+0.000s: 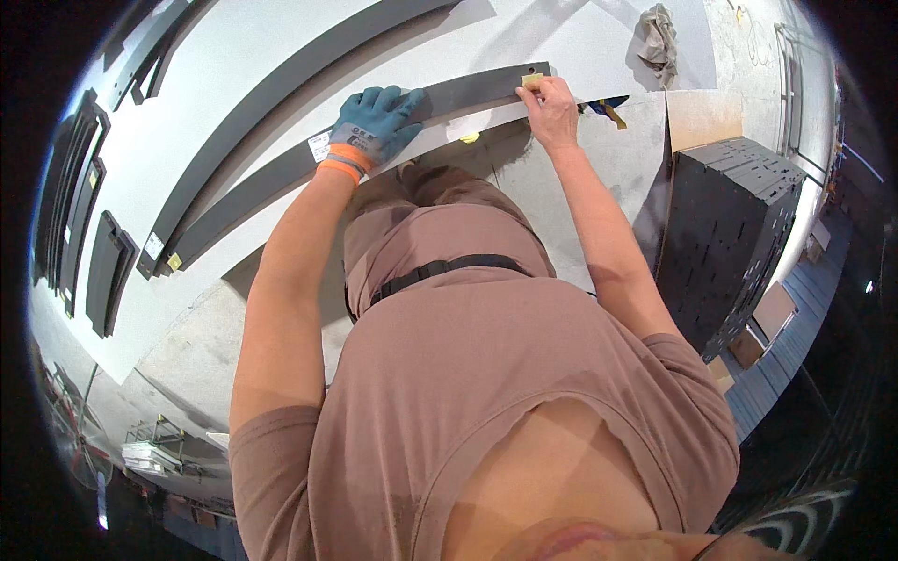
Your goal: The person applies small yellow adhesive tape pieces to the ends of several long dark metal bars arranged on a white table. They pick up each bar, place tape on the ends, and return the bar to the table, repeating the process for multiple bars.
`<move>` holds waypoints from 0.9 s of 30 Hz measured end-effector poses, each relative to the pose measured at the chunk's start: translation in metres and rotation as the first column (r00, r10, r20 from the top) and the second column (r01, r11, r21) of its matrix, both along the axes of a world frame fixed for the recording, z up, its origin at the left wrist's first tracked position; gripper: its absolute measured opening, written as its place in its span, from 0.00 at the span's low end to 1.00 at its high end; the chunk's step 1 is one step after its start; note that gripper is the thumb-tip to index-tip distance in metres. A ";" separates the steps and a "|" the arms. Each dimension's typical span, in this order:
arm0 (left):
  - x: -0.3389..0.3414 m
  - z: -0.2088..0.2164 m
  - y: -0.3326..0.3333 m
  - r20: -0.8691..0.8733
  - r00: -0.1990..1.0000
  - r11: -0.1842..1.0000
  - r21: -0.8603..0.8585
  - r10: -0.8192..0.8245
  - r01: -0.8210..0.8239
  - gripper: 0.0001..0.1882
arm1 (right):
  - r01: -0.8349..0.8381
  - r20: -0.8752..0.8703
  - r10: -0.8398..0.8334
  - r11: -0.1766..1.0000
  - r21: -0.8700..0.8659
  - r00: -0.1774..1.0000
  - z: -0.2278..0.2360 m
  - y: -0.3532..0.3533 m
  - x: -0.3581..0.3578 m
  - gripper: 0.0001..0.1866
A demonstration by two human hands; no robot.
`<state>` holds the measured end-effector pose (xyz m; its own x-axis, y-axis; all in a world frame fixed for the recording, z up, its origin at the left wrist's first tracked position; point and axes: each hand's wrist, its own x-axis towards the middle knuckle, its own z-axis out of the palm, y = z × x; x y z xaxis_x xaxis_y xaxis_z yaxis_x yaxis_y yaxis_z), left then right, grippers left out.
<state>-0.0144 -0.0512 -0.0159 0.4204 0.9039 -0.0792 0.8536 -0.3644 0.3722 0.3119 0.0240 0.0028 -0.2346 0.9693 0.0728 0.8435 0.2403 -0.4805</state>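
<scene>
In the head view, a long dark grey slat (472, 94) lies along the near edge of the white surface (599, 54), its right end toward the right edge. The gloved left hand (370, 123) rests palm down across its middle, fingers spread rather than gripping, probably to keep the slat from sliding. The bare right hand (552, 110) pinches a small yellow tab (533, 81) between thumb and forefinger at the slat's right end, beside a hole (531, 71); bare skin likely gives finer feel for so small a piece. The slat thus runs directly under the left hand and ends by the right fingertips. A crumpled grey cloth (658, 45) sits near the surface's right edge.
</scene>
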 end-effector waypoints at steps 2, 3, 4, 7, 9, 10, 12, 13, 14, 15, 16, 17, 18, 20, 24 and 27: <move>0.001 0.000 -0.001 -0.010 1.000 1.000 -0.017 0.008 -0.008 0.31 | 0.091 0.040 -0.089 0.994 -0.052 0.995 0.000 -0.003 -0.003 0.08; 0.001 -0.002 -0.001 -0.019 1.000 1.000 -0.009 0.010 -0.010 0.31 | 0.064 0.052 -0.063 0.998 -0.021 0.997 -0.006 -0.002 0.000 0.08; 0.001 -0.003 -0.001 -0.027 1.000 1.000 -0.001 0.012 -0.012 0.31 | 0.049 0.071 -0.047 0.999 -0.020 0.996 -0.008 0.000 0.001 0.08; 0.001 -0.007 -0.002 -0.008 1.000 1.000 0.015 0.002 -0.002 0.31 | -0.021 0.183 0.018 1.000 0.016 0.983 -0.015 0.005 0.005 0.07; -0.001 -0.008 -0.003 0.019 1.000 0.999 0.033 0.007 -0.008 0.31 | -0.091 0.319 0.100 0.995 -0.043 0.942 -0.006 0.011 0.001 0.08; -0.002 -0.008 -0.004 0.032 0.999 0.999 0.042 0.009 -0.011 0.31 | -0.122 0.383 0.142 0.990 -0.076 0.913 -0.001 0.016 0.000 0.09; -0.002 -0.009 -0.003 0.031 1.000 1.000 0.022 0.000 0.000 0.31 | -0.238 0.427 0.245 0.969 -0.070 0.870 0.004 0.021 0.002 0.09; -0.002 -0.009 -0.003 0.030 1.000 1.000 0.012 -0.005 0.005 0.31 | -0.279 0.440 0.271 0.959 -0.048 0.856 0.004 0.023 0.003 0.08; -0.002 -0.009 -0.003 0.027 1.000 1.000 0.024 -0.009 0.008 0.31 | -0.320 0.453 0.296 0.947 -0.025 0.841 0.003 0.025 0.005 0.08; -0.002 -0.008 -0.003 0.024 1.000 0.999 0.037 -0.012 0.011 0.31 | -0.340 0.425 0.308 0.940 0.000 0.851 -0.001 0.026 0.008 0.07; -0.002 -0.007 -0.003 0.021 1.000 0.999 0.050 -0.016 0.015 0.31 | -0.334 0.419 0.304 0.943 -0.002 0.856 -0.004 0.026 0.010 0.07; -0.002 -0.007 -0.003 0.023 1.000 0.999 0.043 -0.013 0.012 0.31 | -0.325 0.413 0.298 0.946 -0.004 0.861 -0.007 0.027 0.012 0.07; -0.002 -0.006 -0.002 0.025 1.000 0.999 0.036 -0.011 0.011 0.31 | -0.316 0.407 0.291 0.949 -0.006 0.866 -0.011 0.027 0.015 0.07; -0.002 -0.006 -0.001 0.030 0.999 1.000 0.026 -0.014 0.013 0.31 | -0.291 0.365 0.268 0.957 0.007 0.892 -0.019 0.030 0.020 0.07; -0.001 -0.002 -0.001 0.041 0.999 1.000 0.018 -0.011 0.011 0.30 | -0.240 0.265 0.244 0.970 -0.047 0.933 -0.019 0.032 0.021 0.08; -0.002 -0.002 0.000 0.050 0.999 1.000 0.027 -0.012 0.011 0.29 | -0.225 0.235 0.242 0.970 -0.096 0.942 -0.012 0.033 0.020 0.08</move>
